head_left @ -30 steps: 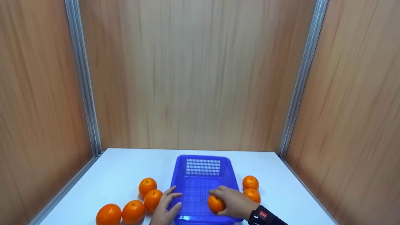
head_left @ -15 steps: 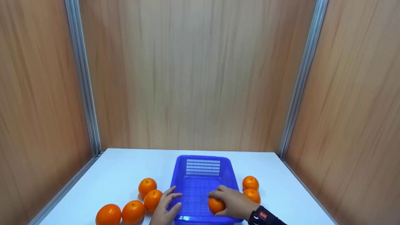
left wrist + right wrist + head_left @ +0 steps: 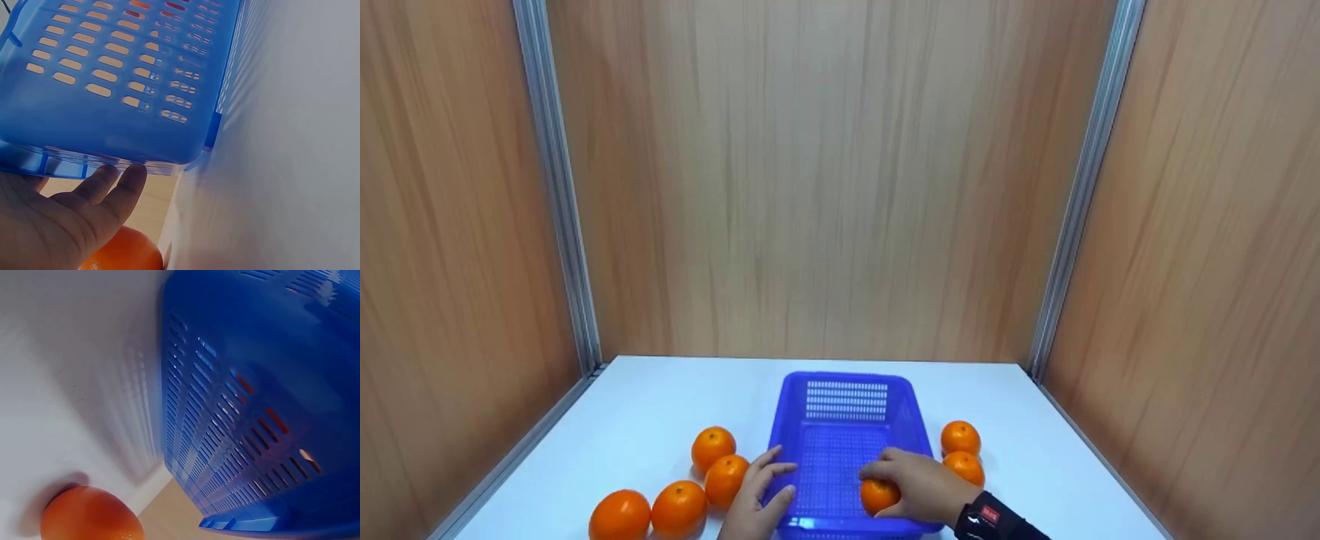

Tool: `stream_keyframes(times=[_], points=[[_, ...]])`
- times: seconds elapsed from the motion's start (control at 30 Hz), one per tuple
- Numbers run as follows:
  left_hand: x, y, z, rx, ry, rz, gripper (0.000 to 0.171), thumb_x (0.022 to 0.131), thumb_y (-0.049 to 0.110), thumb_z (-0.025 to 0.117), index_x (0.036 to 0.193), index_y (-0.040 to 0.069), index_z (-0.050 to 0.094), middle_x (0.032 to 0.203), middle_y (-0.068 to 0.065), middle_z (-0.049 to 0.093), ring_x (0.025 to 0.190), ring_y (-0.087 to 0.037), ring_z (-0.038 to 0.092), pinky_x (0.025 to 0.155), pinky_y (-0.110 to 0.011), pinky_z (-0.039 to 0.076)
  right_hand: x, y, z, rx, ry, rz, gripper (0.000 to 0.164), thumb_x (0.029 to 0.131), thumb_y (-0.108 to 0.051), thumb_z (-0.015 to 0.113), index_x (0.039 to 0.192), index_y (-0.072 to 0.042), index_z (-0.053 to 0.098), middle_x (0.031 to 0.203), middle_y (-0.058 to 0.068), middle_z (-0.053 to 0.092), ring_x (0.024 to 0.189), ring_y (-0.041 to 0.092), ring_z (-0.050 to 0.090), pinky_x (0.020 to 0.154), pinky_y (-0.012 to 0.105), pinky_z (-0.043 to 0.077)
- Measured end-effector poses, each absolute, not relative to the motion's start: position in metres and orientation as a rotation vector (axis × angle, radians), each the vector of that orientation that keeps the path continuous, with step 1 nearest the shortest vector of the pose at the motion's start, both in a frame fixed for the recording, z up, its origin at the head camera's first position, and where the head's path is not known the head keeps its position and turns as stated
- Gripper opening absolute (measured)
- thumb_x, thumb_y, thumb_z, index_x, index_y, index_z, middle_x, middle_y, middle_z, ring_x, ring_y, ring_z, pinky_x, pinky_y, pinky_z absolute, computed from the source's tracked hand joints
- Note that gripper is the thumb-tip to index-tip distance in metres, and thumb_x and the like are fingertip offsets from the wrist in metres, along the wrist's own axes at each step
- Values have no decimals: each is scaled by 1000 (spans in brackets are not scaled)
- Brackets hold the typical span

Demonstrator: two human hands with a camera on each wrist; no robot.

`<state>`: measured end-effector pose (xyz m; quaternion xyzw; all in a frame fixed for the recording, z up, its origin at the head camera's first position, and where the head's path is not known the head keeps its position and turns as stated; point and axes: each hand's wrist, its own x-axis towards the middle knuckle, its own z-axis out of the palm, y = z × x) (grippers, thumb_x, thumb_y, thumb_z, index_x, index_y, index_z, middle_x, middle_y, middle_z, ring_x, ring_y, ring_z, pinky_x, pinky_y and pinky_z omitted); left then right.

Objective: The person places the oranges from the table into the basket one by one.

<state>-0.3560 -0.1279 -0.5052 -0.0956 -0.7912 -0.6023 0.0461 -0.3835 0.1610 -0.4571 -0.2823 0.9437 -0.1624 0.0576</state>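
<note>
The basket (image 3: 840,439) stands on the table (image 3: 660,405), slightly right of the middle, its long axis running from the near side toward the far edge, and its slotted short end faces that edge. The right hand (image 3: 922,484) is inside the basket's near right corner, its thumb and fingers clamped round an orange (image 3: 879,497). This orange is low in the basket, by the near end; whether it touches the floor cannot be told. It is round, with no clear long axis, and the fingers cover its top, so where its stem end points is hidden.

The left hand (image 3: 754,502) lies at the basket's left rim, fingers apart and thumb spread from them; in the left wrist view two fingertips meet the rim.

Toward the table's left edge, four loose oranges (image 3: 680,510) form a bent row, the farthest nearer the far edge, the two at the near end side by side. Two more oranges (image 3: 962,439) sit toward the right edge, just beside the basket, one behind the other. Dark stem marks point upward on several. A black band (image 3: 990,521) circles the right wrist.
</note>
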Motion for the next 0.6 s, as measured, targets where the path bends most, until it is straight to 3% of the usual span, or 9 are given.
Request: stream_keyframes(times=[0.4, 0.6], points=[[-356, -129, -510, -372, -2371, -1792, 30, 88, 40, 63, 114, 25, 63, 155, -7, 30, 145, -43, 17, 112, -66, 18, -382, 159, -457, -865, 2867, -455, 46, 74, -61, 66, 118, -51, 56, 98, -20, 52, 87, 3, 50, 75, 27, 42], [-356, -130, -509, -397, -2354, -1812, 30, 88, 39, 63, 114, 23, 63, 155, -8, 29, 145, -45, 14, 112, -67, 15, -383, 159, -456, -896, 2862, -417, 48, 72, -67, 62, 118, -52, 56, 99, -23, 54, 88, 2, 50, 77, 27, 43]])
